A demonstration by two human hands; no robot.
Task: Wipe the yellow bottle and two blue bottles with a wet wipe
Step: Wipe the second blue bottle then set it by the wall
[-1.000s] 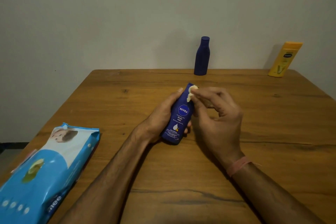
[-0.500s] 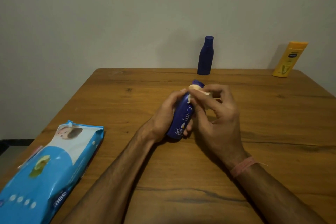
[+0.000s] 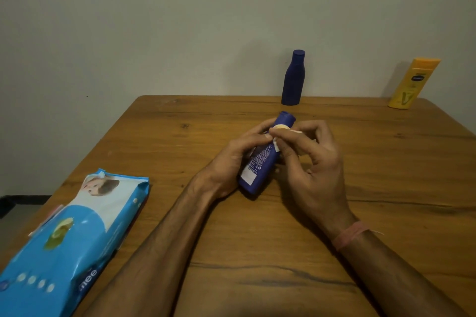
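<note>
- A blue bottle is held tilted near the middle of the wooden table, its cap end pointing far and its base end touching or just above the tabletop; which of the two cannot be told.
- The left hand is curled round the bottle's left side; the fingers behind the bottle are hidden, and only the thumb and part of the palm are seen.
- The bottle's printed back label is turned toward the camera; the small white print is too fine to be read.
- A small folded wet wipe is pinched between the thumb and fingertips of the right hand and is pressed against the bottle just below its cap.
- Most of the wipe is covered by the fingers; only pale edges are shown.
- A reddish band is worn on the right wrist.
- A second blue bottle is stood upright at the far edge of the table, near the wall.
- The yellow bottle is stood at the far right corner, well apart from the hands; its logo is blurred.
- A blue pack of wipes is laid at the near left, cut off by the frame's left and bottom edges.
</note>
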